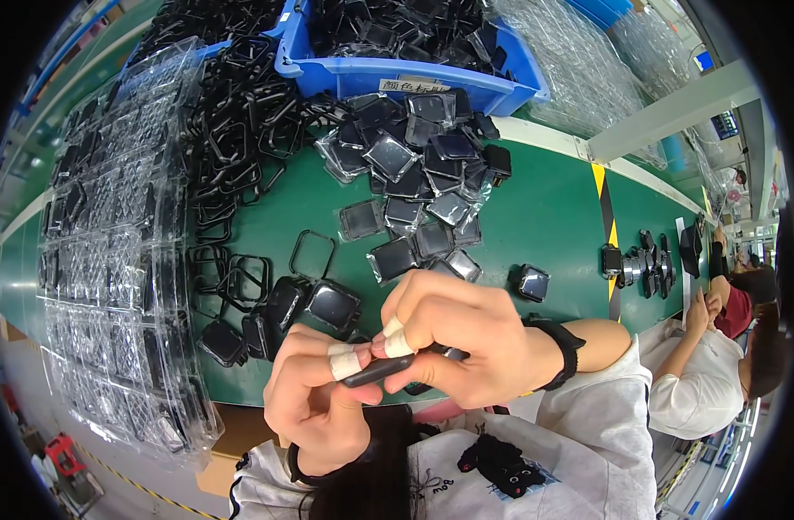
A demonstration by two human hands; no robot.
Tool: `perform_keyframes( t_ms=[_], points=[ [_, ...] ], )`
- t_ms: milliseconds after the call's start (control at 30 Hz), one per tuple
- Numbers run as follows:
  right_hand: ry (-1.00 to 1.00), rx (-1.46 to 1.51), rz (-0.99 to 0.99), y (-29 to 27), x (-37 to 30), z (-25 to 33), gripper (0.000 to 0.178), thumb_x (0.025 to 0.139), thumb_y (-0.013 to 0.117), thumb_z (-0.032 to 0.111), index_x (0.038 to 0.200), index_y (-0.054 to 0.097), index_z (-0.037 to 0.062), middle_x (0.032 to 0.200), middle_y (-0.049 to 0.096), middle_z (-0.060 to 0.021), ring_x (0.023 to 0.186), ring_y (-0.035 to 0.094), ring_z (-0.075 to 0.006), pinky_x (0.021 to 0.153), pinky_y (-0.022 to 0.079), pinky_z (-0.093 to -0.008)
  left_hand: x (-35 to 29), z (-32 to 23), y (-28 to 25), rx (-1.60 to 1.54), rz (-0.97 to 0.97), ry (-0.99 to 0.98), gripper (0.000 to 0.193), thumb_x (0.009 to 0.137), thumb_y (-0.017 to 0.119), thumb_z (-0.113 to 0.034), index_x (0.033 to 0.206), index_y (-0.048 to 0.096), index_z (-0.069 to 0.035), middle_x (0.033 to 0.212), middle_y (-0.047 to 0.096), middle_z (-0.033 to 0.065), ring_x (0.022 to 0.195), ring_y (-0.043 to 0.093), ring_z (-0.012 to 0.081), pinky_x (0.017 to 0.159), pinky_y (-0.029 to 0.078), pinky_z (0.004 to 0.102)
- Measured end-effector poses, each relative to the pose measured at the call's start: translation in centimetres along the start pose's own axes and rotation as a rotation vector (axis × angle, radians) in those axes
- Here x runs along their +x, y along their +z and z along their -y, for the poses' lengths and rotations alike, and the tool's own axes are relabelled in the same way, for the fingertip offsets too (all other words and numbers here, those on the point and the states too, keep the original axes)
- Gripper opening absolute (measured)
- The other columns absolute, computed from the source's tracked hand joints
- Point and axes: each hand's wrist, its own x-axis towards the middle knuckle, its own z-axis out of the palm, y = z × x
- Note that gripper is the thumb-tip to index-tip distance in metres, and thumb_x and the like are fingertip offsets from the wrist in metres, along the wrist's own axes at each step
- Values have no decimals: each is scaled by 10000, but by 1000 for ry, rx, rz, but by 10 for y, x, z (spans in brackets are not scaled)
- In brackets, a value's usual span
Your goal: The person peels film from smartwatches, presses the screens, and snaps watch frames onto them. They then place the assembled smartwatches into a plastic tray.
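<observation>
Blue bin (414,74) and clear trays (111,260) line the desk's (544,195) far and left edges, and my curled left hand (317,390) and right hand (466,338) pinch a black piece (378,371).

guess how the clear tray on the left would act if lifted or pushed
The tray would probably flex, since its clear plastic looks thin. Dark pieces showing through it suggest it could sag or spill if tilted. Its near end seems to jut past the table, so a push that way might tip it.
</observation>
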Motion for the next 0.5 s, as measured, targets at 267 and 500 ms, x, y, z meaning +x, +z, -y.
perform_keyframes(
  t_ms=[267,500],
  points=[
    [57,-188,-16,-13,-23,8,281,750,666,-40,971,503,21,894,492,-121,723,543,-303,609,449,-361,1,5,23,-41,105,-12,209,868,683,-156,900,567,14,789,563,81,614,485,137,563,383,258],
    [239,-787,-180,-101,-88,17,347,753,744,193,1009,569,38,976,550,-119,944,531,-331,831,449,-412,-10,0,33,347,404,-451,117,872,586,44,985,589,14,986,594,80,755,593,114,527,482,204]
  ],
)
